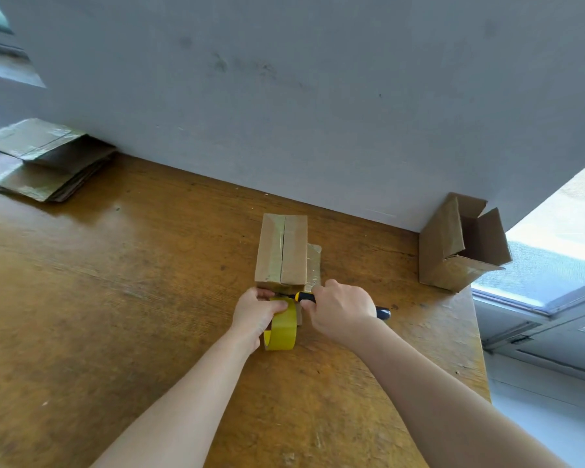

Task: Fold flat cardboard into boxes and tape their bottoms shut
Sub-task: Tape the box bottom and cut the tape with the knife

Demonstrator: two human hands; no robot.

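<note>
A small cardboard box (282, 248) stands bottom-up on the wooden table (115, 298), its two bottom flaps meeting along a middle seam with glossy tape over the left flap. My left hand (255, 312) grips a yellow tape roll (282, 329) held upright against the box's near end. My right hand (340, 314) is closed around a utility knife (305, 296) with a yellow and black handle, its tip at the tape between roll and box.
A stack of flat cardboard (48, 163) lies at the far left of the table. A folded box (460, 244) with open flaps rests at the far right corner against the grey wall (284, 96). The table's right edge borders a window (554, 282).
</note>
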